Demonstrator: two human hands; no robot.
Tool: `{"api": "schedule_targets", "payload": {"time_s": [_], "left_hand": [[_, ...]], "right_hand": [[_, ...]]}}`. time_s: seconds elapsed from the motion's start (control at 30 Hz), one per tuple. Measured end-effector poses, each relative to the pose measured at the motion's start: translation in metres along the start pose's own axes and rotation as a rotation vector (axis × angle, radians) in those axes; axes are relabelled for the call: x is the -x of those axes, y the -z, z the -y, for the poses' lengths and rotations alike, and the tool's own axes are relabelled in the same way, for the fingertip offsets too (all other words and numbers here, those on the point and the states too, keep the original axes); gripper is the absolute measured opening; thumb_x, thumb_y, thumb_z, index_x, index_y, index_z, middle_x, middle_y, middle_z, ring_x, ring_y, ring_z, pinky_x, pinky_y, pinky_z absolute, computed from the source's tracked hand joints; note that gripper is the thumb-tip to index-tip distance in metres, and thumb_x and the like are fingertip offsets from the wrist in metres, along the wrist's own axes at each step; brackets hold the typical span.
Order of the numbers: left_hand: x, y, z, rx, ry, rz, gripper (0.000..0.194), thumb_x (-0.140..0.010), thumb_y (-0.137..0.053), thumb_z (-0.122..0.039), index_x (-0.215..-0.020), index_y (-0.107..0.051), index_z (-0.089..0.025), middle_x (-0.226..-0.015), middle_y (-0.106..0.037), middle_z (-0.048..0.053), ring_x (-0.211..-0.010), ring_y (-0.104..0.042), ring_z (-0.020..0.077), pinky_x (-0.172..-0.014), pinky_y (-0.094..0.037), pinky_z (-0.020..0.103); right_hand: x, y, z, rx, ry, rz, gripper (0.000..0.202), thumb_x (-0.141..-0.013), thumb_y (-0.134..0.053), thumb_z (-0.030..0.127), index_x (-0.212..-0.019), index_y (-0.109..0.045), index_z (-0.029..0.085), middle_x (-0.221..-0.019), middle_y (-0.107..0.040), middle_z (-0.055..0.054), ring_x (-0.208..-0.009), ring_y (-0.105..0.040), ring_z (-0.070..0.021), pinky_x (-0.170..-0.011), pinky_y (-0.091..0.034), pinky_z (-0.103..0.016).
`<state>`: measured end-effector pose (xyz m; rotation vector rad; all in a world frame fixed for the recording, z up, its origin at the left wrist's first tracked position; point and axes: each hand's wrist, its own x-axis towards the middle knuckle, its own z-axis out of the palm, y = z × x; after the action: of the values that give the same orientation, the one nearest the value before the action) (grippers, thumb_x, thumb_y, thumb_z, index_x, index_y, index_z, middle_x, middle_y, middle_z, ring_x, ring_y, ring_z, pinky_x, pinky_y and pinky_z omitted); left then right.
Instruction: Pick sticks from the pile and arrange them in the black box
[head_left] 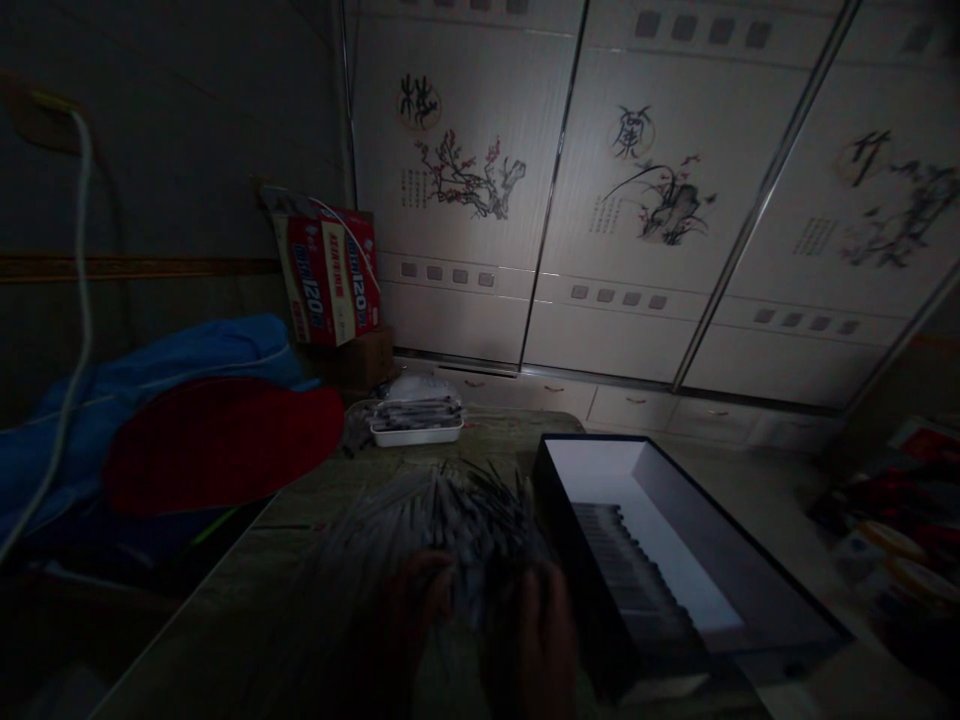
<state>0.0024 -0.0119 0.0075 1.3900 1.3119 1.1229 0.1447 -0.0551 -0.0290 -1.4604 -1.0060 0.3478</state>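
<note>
On the table (277, 570) lies a loose pile of thin pen-like sticks (442, 505), clear and dark, blurred in the dim light. My left hand (420, 600) is at the pile's near edge, its fingers curled and closed; what they hold is too dark to tell. Close beside it, my right hand (544, 620) has its fingers bent together over dark sticks at the pile's right side. Whatever is within its grip is hidden. To the right of that hand stands an open dark box (742, 560) with a white inside, where similar sticks (634, 575) lie in a row along the left part.
A white tray (417, 436) holding more sticks stands at the table's far edge. Blue cloth (210, 350) and a red cushion-like thing (225, 445) lie at the left, near a hanging white cable (82, 250). Behind are a red carton (330, 275) and sliding wardrobe doors (465, 150).
</note>
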Motion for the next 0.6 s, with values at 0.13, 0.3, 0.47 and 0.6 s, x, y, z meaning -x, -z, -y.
{"api": "schedule_targets", "payload": {"time_s": [0.13,0.3,0.47,0.6], "left_hand": [[0.001,0.001,-0.003,-0.168,-0.044,0.062,0.028,-0.08,-0.052,-0.037,-0.092,-0.066,-0.017,-0.094,-0.073,0.009,-0.081,-0.069,0.0224,-0.075,-0.053,0.033],[0.012,-0.006,0.002,-0.637,-0.266,0.26,0.033,-0.085,-0.046,-0.019,-0.105,-0.071,-0.017,-0.114,-0.071,0.015,-0.108,-0.065,0.0285,-0.095,-0.048,0.041],[0.016,-0.021,-0.016,-0.911,-0.317,0.379,0.043,-0.078,-0.046,-0.007,-0.114,-0.068,-0.013,-0.122,-0.067,0.018,-0.112,-0.063,0.0322,-0.095,-0.049,0.041],[0.016,-0.028,-0.014,-1.004,-0.345,0.408,0.047,-0.076,-0.037,0.002,-0.106,-0.071,-0.011,-0.11,-0.072,0.018,-0.102,-0.067,0.0319,-0.089,-0.052,0.044]], "right_hand": [[-0.012,0.011,0.0,-0.028,-0.026,-0.078,0.04,-0.097,-0.032,0.051,-0.09,-0.058,0.021,-0.073,-0.065,-0.003,-0.063,-0.061,-0.0159,-0.057,-0.045,-0.024],[-0.013,0.012,0.0,-0.072,-0.112,-0.07,0.039,-0.093,-0.039,0.053,-0.093,-0.058,0.02,-0.075,-0.065,-0.002,-0.065,-0.06,-0.0155,-0.059,-0.047,-0.023],[-0.011,0.008,0.0,-0.084,-0.136,-0.061,0.04,-0.091,-0.043,0.054,-0.097,-0.06,0.019,-0.083,-0.067,-0.004,-0.073,-0.063,-0.0172,-0.065,-0.049,-0.024],[-0.011,0.007,0.002,-0.086,-0.08,-0.066,0.04,-0.091,-0.044,0.053,-0.099,-0.062,0.018,-0.088,-0.07,-0.006,-0.078,-0.064,-0.0184,-0.067,-0.049,-0.025]]}}
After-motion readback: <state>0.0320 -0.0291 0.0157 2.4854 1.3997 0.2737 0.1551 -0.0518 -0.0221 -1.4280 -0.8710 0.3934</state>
